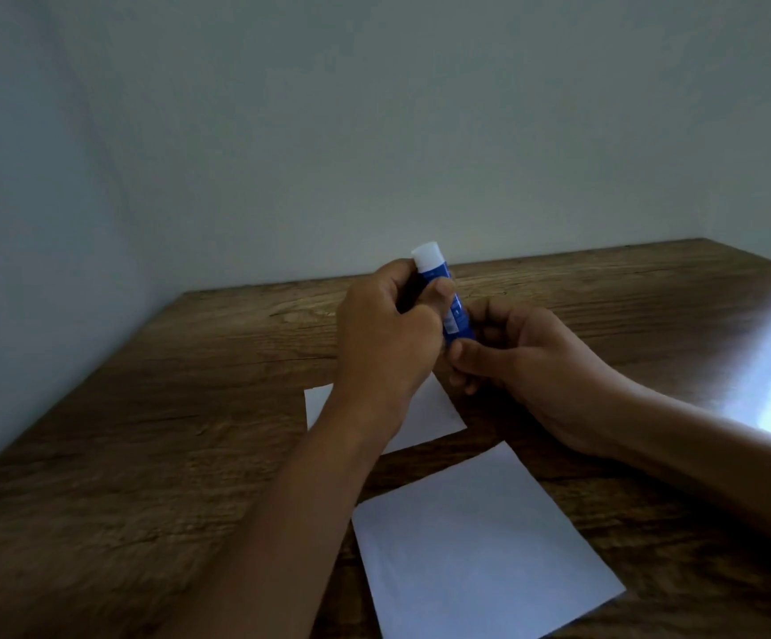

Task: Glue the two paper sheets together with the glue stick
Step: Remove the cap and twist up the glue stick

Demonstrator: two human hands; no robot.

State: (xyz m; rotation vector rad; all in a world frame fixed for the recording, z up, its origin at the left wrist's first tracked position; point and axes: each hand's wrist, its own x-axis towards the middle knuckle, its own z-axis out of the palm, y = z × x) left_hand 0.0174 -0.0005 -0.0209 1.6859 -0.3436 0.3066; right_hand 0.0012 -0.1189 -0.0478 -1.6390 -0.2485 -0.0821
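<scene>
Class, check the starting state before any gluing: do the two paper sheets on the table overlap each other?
No, the far sheet and near sheet lie apart, with bare wooden table between them.

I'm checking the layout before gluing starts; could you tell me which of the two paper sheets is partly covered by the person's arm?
The farther sheet, under the left forearm; the nearer sheet lies fully in view.

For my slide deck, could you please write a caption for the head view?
Both hands, left hand and right hand, hold a blue glue stick above two separate paper sheets on a wooden table.
</scene>
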